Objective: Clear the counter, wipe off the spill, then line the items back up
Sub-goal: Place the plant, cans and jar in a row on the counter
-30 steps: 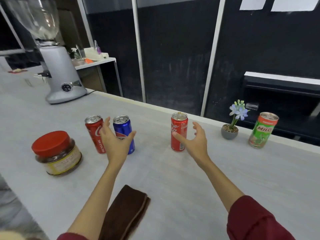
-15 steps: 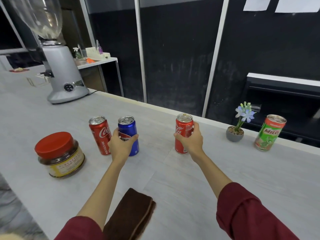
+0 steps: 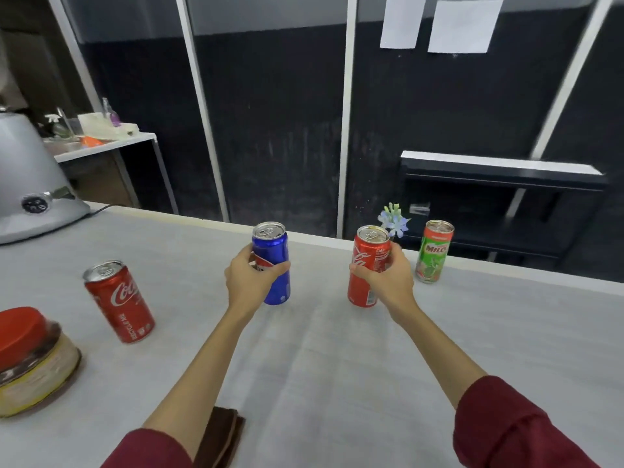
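Note:
My left hand [image 3: 248, 280] grips a blue soda can [image 3: 274, 261], held upright above the pale counter [image 3: 337, 366]. My right hand [image 3: 388, 278] grips a red cola can [image 3: 366, 265], also upright and raised. A second red cola can [image 3: 120, 300] stands on the counter to the left. At the far left sits a jar with a red lid [image 3: 30, 359]. A green Milo can [image 3: 434, 255] stands near the far edge on the right. A folded brown cloth [image 3: 221, 437] lies at the near edge between my arms.
A small potted blue flower [image 3: 393, 219] shows partly behind the held red can. A grey coffee grinder [image 3: 30, 184] stands at the back left. Beyond the counter's far edge are a dark wall, a black shelf [image 3: 499, 170] and a side table [image 3: 108, 143].
Both hands closed on their cans and lifted them off the counter, carrying them to the right and away. The view has shifted rightward, with the grinder now at the frame's left edge.

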Tool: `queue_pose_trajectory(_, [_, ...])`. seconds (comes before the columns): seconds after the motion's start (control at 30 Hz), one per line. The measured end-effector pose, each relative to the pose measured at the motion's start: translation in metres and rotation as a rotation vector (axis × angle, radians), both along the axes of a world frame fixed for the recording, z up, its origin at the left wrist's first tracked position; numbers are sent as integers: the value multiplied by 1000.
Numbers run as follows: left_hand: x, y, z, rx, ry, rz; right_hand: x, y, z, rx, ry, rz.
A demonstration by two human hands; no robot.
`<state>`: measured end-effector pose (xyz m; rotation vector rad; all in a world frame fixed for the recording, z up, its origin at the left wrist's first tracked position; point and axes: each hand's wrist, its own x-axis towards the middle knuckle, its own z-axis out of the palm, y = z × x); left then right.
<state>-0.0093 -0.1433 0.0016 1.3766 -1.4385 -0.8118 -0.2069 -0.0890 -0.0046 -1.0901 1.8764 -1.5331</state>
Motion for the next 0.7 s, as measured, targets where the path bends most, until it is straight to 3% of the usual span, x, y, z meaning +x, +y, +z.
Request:
queue_pose_trajectory(0.4, [-221, 45, 3, -6, 36, -453, -181, 87, 9, 54, 86, -389])
queue_pose_trajectory(0.7, [-332, 40, -14, 56, 40, -473, -262, 71, -8, 92, 76, -419])
